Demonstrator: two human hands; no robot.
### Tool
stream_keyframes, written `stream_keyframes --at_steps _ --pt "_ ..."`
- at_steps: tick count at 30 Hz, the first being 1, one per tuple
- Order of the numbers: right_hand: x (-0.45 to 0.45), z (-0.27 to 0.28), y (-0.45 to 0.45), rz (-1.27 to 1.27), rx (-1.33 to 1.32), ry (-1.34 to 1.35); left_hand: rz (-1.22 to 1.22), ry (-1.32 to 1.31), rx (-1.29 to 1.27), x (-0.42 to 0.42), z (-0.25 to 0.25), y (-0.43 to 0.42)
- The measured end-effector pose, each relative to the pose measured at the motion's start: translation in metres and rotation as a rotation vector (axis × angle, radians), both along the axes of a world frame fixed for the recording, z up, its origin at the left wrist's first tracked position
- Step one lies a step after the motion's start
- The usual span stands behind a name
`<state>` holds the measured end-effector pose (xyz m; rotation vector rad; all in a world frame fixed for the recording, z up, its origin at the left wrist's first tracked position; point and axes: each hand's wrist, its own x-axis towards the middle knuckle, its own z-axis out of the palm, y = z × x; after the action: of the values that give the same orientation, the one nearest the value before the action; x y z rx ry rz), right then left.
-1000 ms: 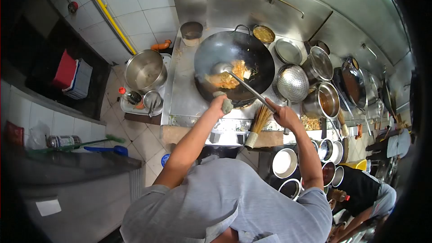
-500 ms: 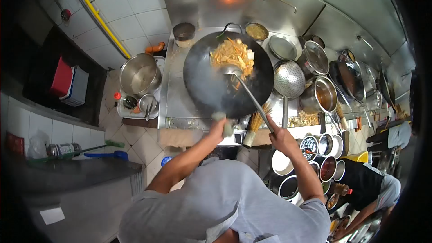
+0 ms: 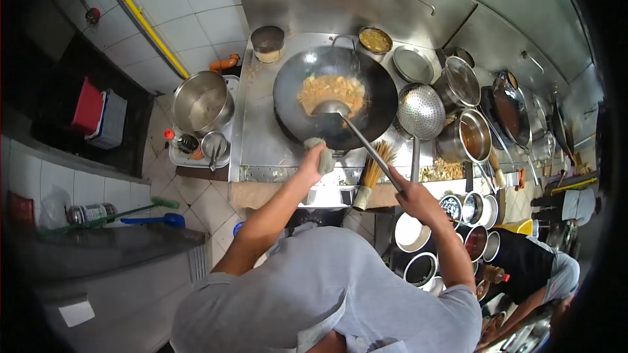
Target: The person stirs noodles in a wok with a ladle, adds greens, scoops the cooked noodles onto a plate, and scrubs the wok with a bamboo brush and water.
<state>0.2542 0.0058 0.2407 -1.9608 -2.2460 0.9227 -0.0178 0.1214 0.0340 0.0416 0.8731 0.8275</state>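
Note:
A large black wok (image 3: 297, 108) sits over the stove, with stir-fried noodles (image 3: 350, 89) in its middle, mixed with pale and orange pieces. My left hand (image 3: 314, 165) is closed around a folded grey-green cloth (image 3: 326, 161) at the wok's near rim; whatever part of the wok lies under the cloth is hidden. My right hand (image 3: 413, 197) grips the long handle of a metal ladle (image 3: 366, 142). The ladle's bowl rests against the near side of the noodles. Between the wok and my right hand lies a bamboo brush (image 3: 374, 173).
Right of the wok are a perforated strainer (image 3: 420, 111), a pot of brown liquid (image 3: 472, 136) and several seasoning bowls (image 3: 412, 234). A steel pot (image 3: 203, 101) stands on a tray at left. Another person (image 3: 533, 265) works at the lower right.
The wok has moved away from me and tilted back to a more level position, with my left hand and cloth rising along. The noodles have slid toward its middle, and the smoke has thinned.

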Motion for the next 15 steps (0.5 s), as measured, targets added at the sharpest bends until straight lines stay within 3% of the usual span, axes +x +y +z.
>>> stream_keyframes --at_steps 1,2,4,7,9,11,15 --pt "-0.008 -0.010 0.007 -0.039 -0.017 -0.068 0.005 0.044 0.079 0.001 -0.026 -0.002" --pt "-0.014 -0.011 0.010 -0.036 0.025 -0.084 0.038 0.248 -0.017 0.012 -0.038 -0.012" --pt "-0.015 -0.004 0.008 -0.033 0.125 -0.064 -0.042 0.450 0.095 0.017 -0.018 -0.056" --pt "0.001 0.006 -0.001 -0.158 0.070 0.137 0.143 0.225 -0.074 0.012 0.037 -0.066" --pt "-0.002 0.027 0.001 -0.306 -0.124 0.242 0.137 0.159 -0.031 -0.004 0.031 -0.026" --pt "0.002 0.013 0.011 -0.338 -0.088 0.338 0.065 0.097 0.058 -0.012 -0.007 0.022" --pt "-0.015 -0.006 0.050 -0.499 -0.153 0.457 0.080 0.153 0.012 -0.005 -0.024 0.050"
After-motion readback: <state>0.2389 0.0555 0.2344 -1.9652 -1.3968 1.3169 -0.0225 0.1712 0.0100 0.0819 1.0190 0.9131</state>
